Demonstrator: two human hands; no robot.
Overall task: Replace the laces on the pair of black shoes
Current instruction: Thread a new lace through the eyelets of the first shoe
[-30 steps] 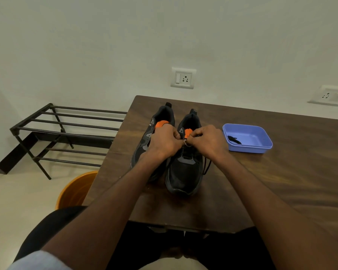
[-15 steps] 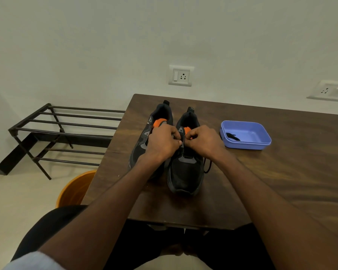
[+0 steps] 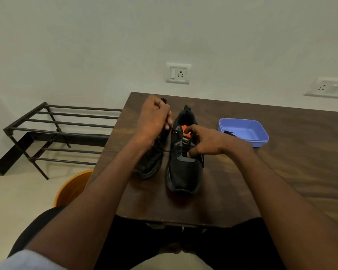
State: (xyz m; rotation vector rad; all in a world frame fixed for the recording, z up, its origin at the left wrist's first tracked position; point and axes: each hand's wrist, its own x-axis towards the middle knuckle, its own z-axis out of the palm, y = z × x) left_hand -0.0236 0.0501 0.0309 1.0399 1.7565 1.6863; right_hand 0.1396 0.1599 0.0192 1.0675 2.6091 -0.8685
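Left hand [image 3: 155, 119] raised at about 11 o'clock from the right shoe [image 3: 184, 160], fingers curled, pinching a black lace [image 3: 171, 129] drawn taut up and away. Right hand [image 3: 207, 142] resting on the shoe's tongue, thumb and fingers spread, seemingly steadying rather than gripping anything. Lace running from the pinch down toward 5 o'clock into the eyelets. Shoe's long axis roughly 12 to 6, toe nearest. Left shoe [image 3: 151, 162] just beside it at 9 o'clock. Blue tray [image 3: 260, 133] at 2 o'clock on the wooden table [image 3: 281, 172]. Probably pulling the old lace out; left hand best placed.
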